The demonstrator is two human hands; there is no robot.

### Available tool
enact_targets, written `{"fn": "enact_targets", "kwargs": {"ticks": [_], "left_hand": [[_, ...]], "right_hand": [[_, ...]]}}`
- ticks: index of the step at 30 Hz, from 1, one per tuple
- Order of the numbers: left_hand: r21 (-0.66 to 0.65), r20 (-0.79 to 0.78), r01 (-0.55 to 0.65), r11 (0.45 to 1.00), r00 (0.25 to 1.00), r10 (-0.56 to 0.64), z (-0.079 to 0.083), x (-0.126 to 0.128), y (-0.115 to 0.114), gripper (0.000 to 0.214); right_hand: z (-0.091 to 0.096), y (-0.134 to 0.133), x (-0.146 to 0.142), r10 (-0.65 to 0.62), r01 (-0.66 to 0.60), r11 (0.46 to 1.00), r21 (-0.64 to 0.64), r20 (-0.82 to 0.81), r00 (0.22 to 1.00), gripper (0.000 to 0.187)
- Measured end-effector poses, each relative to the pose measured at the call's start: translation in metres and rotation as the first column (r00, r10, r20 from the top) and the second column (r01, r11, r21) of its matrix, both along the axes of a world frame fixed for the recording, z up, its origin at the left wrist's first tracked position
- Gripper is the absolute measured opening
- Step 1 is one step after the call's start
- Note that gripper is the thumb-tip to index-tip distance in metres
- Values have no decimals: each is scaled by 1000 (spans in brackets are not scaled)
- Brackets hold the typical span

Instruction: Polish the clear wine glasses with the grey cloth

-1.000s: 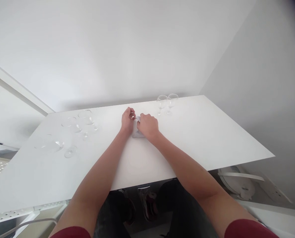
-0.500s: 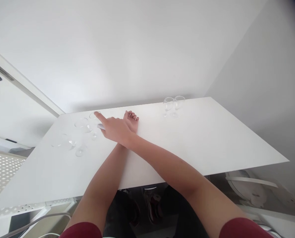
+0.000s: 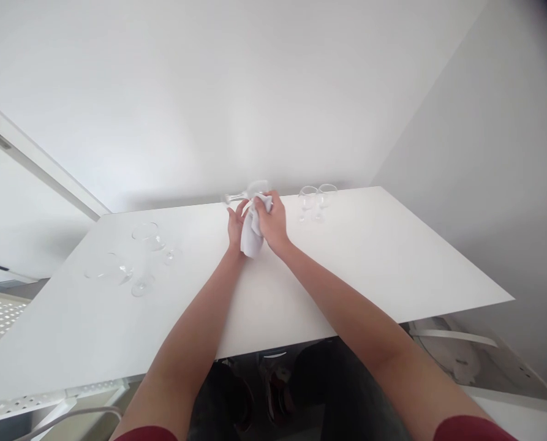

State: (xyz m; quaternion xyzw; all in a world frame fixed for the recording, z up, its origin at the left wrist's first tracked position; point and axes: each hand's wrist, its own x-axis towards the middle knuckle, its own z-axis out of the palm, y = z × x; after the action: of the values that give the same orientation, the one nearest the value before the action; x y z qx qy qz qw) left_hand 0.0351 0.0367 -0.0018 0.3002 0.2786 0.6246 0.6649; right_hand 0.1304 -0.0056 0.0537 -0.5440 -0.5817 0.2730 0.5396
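A clear wine glass [image 3: 257, 186] is tipped on its side above the back of the table, its foot to the left. My right hand [image 3: 274, 222] is closed on a bunched white cloth [image 3: 252, 236] and on the glass's bowl. Beneath the stem, my left hand [image 3: 237, 228] has its fingers apart, close to the glass and the cloth; the cloth partly hides where they meet. Two wine glasses stand on the left side of the table, a nearer glass [image 3: 143, 285] and a farther glass [image 3: 163, 251].
The white table [image 3: 369, 263] stands against a wall [image 3: 236, 92]. Two more wine glasses, a left one [image 3: 306, 202] and a right one [image 3: 323, 199], stand close together right of my hands. A perforated white rack [image 3: 0, 321] is beside the table's left edge.
My right hand has come back from the left-hand glasses to the middle, bringing one wine glass with the cloth. My left hand, formerly under the right arm, now shows beside the cloth.
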Motion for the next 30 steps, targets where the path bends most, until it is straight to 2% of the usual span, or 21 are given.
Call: {"fn": "enact_targets", "kwargs": {"ticks": [3,7,9,11,14,17,19,21,25,27,30], "left_hand": [[41,-2,68,997,998,-68,3,6,-6,66],[39,-102,31,999,994,-26,5,11,-7,47],[-5,-68,-4,1000,998,4,4,9,-4,47],[-44,-20,-54,998,998,53,1,5,0,45],[-39,41,-163,986,985,165,-3,-5,7,41],[-43,79,-239,970,967,242,-5,-13,8,49],[-55,87,-211,976,973,215,-4,-14,6,52],[-59,111,-147,987,982,153,-1,-13,3,51],[-64,174,-65,996,982,75,4,-10,-3,48],[-58,174,-71,996,981,80,5,-9,-4,48],[-35,112,-120,992,986,124,5,-8,-5,51]], "right_hand": [[-24,7,20,-61,56,997,-52,-101,993,31],[-44,11,15,102,-108,993,-50,-118,988,25],[-48,12,11,197,-203,978,-53,-102,975,25],[-52,15,10,245,-257,965,-48,-179,953,31],[-60,25,14,200,-236,971,-47,-388,900,47],[-65,36,19,82,-188,970,-155,-520,850,55],[-64,41,21,31,-185,958,-219,-562,827,59],[-61,41,23,16,-179,958,-222,-586,810,59],[-56,36,26,103,-238,960,-149,-601,792,53],[-56,35,26,123,-253,958,-132,-609,783,49],[-60,37,25,64,-209,966,-152,-643,764,47]]}}
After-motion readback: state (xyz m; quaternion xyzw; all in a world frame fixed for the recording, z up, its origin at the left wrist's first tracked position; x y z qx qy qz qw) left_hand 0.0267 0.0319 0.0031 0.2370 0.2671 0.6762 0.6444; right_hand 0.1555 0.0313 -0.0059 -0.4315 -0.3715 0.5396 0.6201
